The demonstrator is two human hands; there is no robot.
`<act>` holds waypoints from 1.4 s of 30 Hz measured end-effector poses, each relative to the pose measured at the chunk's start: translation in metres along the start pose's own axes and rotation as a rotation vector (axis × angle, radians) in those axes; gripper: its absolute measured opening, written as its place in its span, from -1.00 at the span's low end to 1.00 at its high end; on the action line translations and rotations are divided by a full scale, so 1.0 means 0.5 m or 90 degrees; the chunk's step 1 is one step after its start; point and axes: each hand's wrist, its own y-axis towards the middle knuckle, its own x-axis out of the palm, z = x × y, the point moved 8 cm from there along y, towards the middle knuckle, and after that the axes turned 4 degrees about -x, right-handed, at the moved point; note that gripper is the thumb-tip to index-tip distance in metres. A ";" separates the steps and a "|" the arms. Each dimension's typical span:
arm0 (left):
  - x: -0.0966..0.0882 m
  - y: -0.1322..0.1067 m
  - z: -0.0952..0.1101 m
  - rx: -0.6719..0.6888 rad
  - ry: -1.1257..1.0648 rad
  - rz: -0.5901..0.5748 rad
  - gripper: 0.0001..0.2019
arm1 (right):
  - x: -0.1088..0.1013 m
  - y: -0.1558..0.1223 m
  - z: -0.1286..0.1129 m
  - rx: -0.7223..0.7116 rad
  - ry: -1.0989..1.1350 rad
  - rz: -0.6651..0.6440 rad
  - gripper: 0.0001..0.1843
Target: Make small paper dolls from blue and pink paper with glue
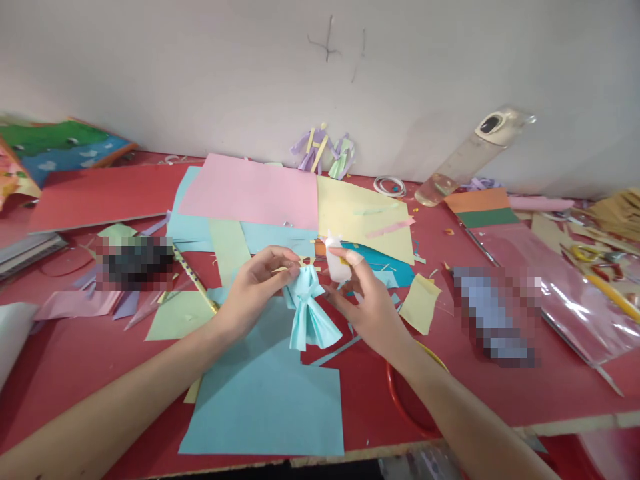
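My left hand (267,283) pinches the top of a light blue paper doll's dress (313,320) between thumb and fingertips. The dress has a narrow waist and a pleated skirt that flares out downward. Just right of it, my right hand (367,300) has its fingers curled around a small white squeeze bottle (339,268), nozzle up. The thumb of that hand comes close to the dress; whether it touches cannot be made out. Beneath both hands lies a large blue paper sheet (265,407) with a cut-out corner.
Pink paper (255,190) and yellow paper (360,207) lie behind the hands. Two small paper figures (315,150) lean on the wall, left of a tilted water bottle (465,157). A pencil (195,280), paper scraps and a clear folder (575,287) lie on the red table (370,407).
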 end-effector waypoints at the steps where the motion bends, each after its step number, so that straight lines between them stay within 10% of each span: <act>1: -0.003 0.001 0.002 0.007 0.000 0.004 -0.92 | 0.001 0.000 -0.005 -0.022 -0.100 -0.022 -0.55; 7: -0.018 0.004 0.009 0.025 0.042 0.059 -0.88 | 0.009 -0.010 -0.021 -0.092 -0.436 -0.052 -0.67; 18: -0.001 -0.005 0.024 0.096 0.108 0.013 -0.95 | 0.018 -0.011 0.003 0.053 0.080 -0.065 -0.75; 42: 0.039 -0.022 0.021 0.127 0.209 -0.077 -0.71 | 0.030 -0.014 0.009 0.064 0.122 -0.053 -0.91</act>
